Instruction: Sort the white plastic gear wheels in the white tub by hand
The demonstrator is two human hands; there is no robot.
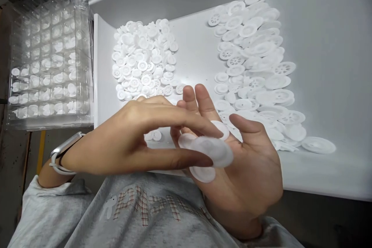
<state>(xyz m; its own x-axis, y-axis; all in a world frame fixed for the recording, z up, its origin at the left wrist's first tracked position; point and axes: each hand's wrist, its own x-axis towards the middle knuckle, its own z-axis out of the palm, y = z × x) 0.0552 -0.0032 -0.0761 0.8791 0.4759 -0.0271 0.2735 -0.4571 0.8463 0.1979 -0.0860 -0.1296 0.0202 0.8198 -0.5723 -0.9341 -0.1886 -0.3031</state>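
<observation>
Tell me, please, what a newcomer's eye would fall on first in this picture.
Probably the hands at front centre: the left hand pinches a white disc above the open palm of the right hand, where more discs show. Next come two heaps in the white bin behind: small white wheels at left, larger white wheels at right. At far left, a clear compartment tray holds small white parts.

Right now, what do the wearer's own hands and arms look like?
Left hand: no glove; wrist has what looks like a silvery watch on a white strap; light grey sleeve bunched on the forearm. Right hand: no glove, no band visible; the right sleeve is grey too.
</observation>
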